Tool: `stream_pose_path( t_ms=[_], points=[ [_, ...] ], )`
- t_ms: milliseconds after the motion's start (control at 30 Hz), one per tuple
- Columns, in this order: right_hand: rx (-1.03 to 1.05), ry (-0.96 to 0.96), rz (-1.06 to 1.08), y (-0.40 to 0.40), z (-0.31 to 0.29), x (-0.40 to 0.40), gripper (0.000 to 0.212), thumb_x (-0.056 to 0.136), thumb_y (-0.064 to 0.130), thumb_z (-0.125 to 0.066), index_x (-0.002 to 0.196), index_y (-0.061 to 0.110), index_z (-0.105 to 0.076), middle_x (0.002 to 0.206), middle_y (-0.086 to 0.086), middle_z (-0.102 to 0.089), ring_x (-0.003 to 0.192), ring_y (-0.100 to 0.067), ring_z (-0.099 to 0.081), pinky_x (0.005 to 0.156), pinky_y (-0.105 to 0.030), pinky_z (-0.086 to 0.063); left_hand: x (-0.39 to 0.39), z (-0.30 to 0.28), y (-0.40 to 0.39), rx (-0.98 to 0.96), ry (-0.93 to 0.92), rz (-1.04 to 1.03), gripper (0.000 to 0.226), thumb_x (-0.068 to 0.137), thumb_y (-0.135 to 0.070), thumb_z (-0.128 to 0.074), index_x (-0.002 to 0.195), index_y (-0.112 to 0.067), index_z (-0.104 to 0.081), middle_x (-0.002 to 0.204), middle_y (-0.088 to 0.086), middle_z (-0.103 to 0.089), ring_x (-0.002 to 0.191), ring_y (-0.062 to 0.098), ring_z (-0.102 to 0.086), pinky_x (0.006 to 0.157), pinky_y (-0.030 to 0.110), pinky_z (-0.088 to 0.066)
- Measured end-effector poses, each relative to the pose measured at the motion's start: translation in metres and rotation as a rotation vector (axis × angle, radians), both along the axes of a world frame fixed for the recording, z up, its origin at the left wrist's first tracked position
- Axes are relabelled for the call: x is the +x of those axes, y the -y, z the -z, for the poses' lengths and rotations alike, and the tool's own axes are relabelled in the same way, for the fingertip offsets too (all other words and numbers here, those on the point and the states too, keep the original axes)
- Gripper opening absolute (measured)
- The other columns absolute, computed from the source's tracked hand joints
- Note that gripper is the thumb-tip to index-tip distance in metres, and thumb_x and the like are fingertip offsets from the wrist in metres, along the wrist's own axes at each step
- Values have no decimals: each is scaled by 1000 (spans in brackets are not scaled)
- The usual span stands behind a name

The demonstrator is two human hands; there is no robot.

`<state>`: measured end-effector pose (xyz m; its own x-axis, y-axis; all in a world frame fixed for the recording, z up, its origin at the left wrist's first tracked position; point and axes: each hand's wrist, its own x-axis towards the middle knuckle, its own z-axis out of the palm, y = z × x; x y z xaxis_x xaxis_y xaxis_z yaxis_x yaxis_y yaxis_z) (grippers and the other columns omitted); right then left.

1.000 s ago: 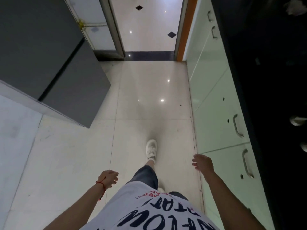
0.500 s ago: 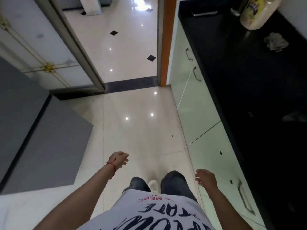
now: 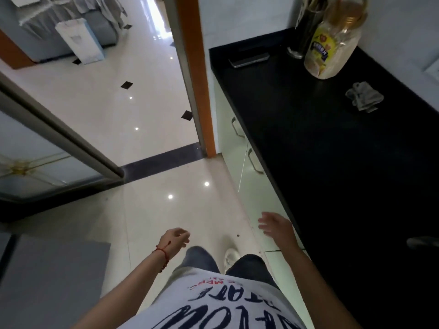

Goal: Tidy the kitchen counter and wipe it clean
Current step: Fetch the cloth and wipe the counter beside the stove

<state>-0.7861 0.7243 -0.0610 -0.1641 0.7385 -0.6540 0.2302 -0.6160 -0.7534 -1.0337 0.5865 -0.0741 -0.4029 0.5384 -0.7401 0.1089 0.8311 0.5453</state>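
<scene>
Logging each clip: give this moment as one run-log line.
phase: approach | left hand: free | right hand: free, beside counter | cloth: on counter, untouched | bottle: far end

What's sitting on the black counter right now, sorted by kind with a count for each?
On the black counter:
Grey cloth: 1
Clear plastic bottle: 1
Utensil holder: 1
Flat dark device: 1
Dim object at the right edge, too dark to identify: 1
Total: 5
</scene>
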Motion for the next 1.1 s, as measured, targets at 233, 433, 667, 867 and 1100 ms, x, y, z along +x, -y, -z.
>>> stream_pose_path(
  t_ms=[233, 433, 667, 867, 1100],
  points=[
    [172, -140, 217, -89, -38, -17, 19, 84, 18, -62, 100, 7, -62, 82, -3, -66, 78, -16, -63, 70, -23, -49, -11, -30, -127, 162, -133, 287, 25, 91, -18, -52, 111, -7, -62, 104, 11, -67, 94, 22, -61, 87, 30, -49],
    [232, 21, 502, -138, -34, -11, 16, 91, 7, -52, 97, 16, -64, 90, -2, -67, 86, -16, -64, 80, -27, -50, -14, -53, -262, 402, -229, 669, 26, 88, -28, -52, 101, -10, -66, 112, 6, -67, 101, 21, -62, 83, 23, -43],
    [223, 152, 760, -177, -39, -21, 20, 90, 12, -52, 91, 29, -62, 94, 1, -69, 95, -18, -65, 91, -36, -50, -15, -67, -391, 644, -356, 1009, 71, 74, -54, -28, 119, -8, -57, 121, 11, -58, 114, 25, -52, 93, 25, -39],
    [205, 238, 861, -203, -45, -24, 17, 90, 18, -54, 101, 26, -63, 95, 4, -69, 96, -15, -65, 94, -41, -50, 5, -44, -446, 675, -562, 1321, 74, 78, -57, -31, 137, -13, -41, 149, 10, -36, 140, 30, -30, 110, 47, -28],
    [237, 423, 708, -297, -65, 5, 33, 91, 25, -53, 123, 20, -56, 111, 2, -62, 96, -9, -57, 79, -23, -47, 18, -16, -476, 543, -777, 1481, 67, 85, -53, -21, 139, -16, -37, 150, 7, -36, 139, 27, -33, 111, 48, -26]
  ],
)
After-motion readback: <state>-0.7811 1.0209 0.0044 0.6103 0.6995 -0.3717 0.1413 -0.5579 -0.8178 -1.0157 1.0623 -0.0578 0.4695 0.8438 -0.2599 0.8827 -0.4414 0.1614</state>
